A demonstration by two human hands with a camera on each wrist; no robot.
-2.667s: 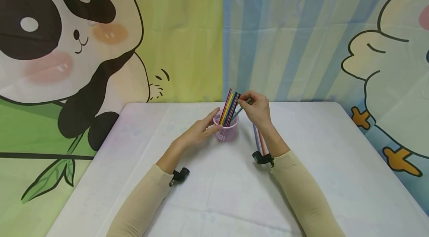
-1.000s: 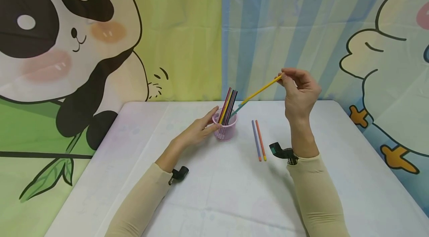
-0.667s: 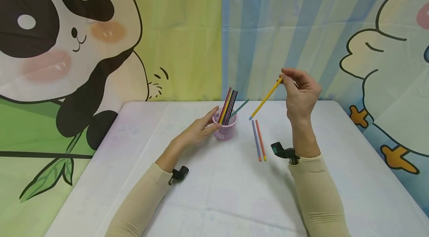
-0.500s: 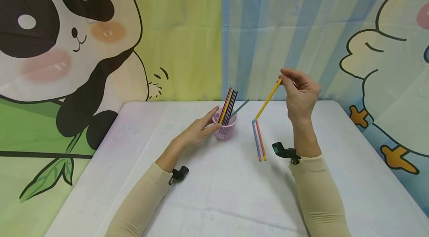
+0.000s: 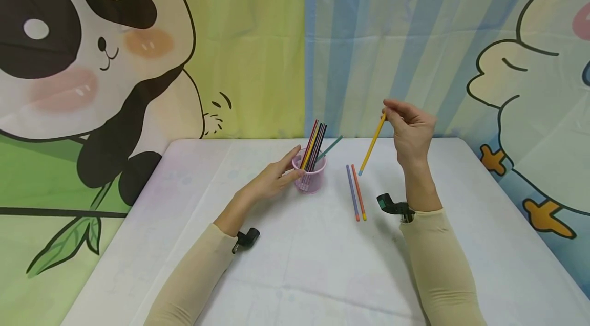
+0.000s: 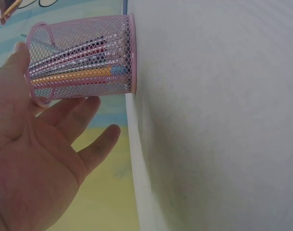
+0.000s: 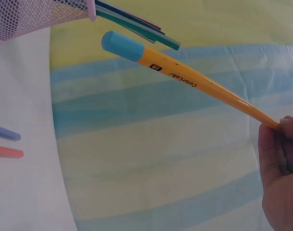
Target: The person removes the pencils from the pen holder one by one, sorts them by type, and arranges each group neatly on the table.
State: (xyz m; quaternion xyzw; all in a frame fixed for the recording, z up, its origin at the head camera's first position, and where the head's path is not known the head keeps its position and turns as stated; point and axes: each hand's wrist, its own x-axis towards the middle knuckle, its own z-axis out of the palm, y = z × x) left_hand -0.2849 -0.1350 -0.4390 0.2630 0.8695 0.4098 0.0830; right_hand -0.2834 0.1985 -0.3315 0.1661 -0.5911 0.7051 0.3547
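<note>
Yellow pencil [image 5: 371, 145] with a blue end cap hangs in the air over the far half of the bench [image 5: 295, 264], pinched at its upper end by the fingertips of the right hand [image 5: 409, 130]. Pencil tilts, top toward the hand, capped end lowest and hovering just above the white cloth, not touching it. Right wrist view: black print on the yellow barrel near the cap, fingers curled round the far tip only.

Two more pencils lie flat on the bench just left of the hanging tip: a lilac pencil [image 5: 352, 192] and an orange pencil [image 5: 358, 192], side by side, nearly parallel, running from the far side toward the near edge.

Pink mesh cup [image 5: 310, 177] stands upright near the middle of the far half, well inside the far edge. It holds a sheaf of coloured pencils [image 5: 315, 146] leaning together; one teal pencil [image 5: 329, 148] slants out to the right, apart from the rest.

Left hand [image 5: 274, 178] rests against the left side of the cup, fingers straight and relaxed, fingertips touching the mesh wall, nothing grasped. Left wrist view confirms: palm open, thumb near the rim, fingers along the wall.

Both forearms in beige sleeves; a small black camera mount at each wrist. Behind the far edge hangs a cartoon backdrop: panda [image 5: 83, 60] at left, blue and yellow stripes in the middle
</note>
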